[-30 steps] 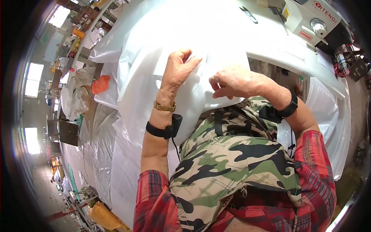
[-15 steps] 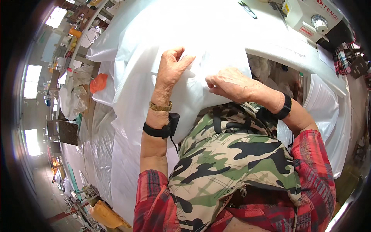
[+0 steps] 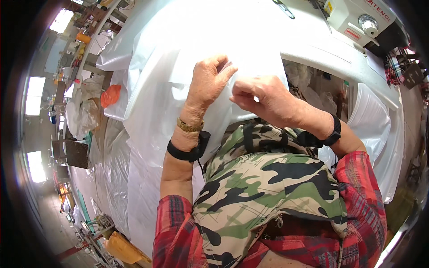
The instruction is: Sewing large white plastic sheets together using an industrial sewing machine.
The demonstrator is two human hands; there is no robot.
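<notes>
A large glossy white plastic sheet spreads across the table and hangs down over its near edge towards my lap. My left hand is closed over it, thumb and fingers pinched together at a fold of the sheet. Close by on the right, my right hand is also closed, its fingers curled in against the thumb above the sheet's near part. Whatever lies between those right fingertips is hidden or too small to name. Strong glare washes out the sheet beyond both hands.
A white sewing machine stands at the far right, with thread snips on the table to its left. More white sheets hang at the right. Clear plastic and an orange piece lie to the left.
My left hand has shifted slightly right. My right hand has moved left and a little nearer, so the two hands are closer together. The sheet's creases between them have changed.
</notes>
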